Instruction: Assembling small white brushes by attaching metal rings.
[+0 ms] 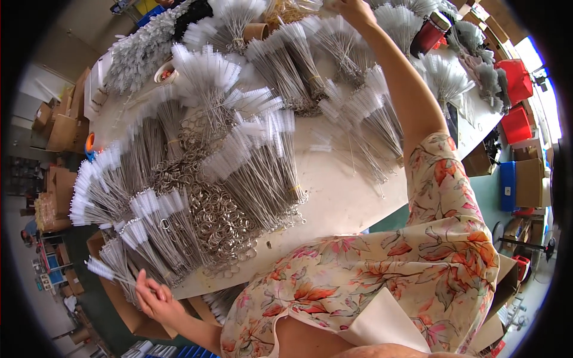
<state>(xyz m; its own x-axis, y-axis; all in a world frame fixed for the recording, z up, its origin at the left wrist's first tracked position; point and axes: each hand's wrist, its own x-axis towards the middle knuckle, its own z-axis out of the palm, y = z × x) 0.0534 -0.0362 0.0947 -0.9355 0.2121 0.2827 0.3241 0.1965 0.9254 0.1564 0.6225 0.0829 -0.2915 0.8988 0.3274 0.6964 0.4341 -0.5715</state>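
My left hand [156, 301], low at the left by the table's edge, grips a small bunch of thin wire-handled cleaning brushes [100, 268]. Their white bristle ends point left, away from my fingers. Stretched across to the far side of the table, my right hand [353, 11] is partly cut off by the top of the picture, so its fingers do not show clearly. A clear bag of yellowish rubber bands [292, 8] lies close to it. Between my arms are piles of brushes [253, 173] and a heap of metal rings [218, 224].
More brush bundles [286, 68] fill the far side of the pale table [334, 206]. A dark red flask [430, 34] stands at the far right, with red bins [514, 80] beyond. A small white cup [165, 73] sits far left; a cardboard box [128, 310] is below the left edge.
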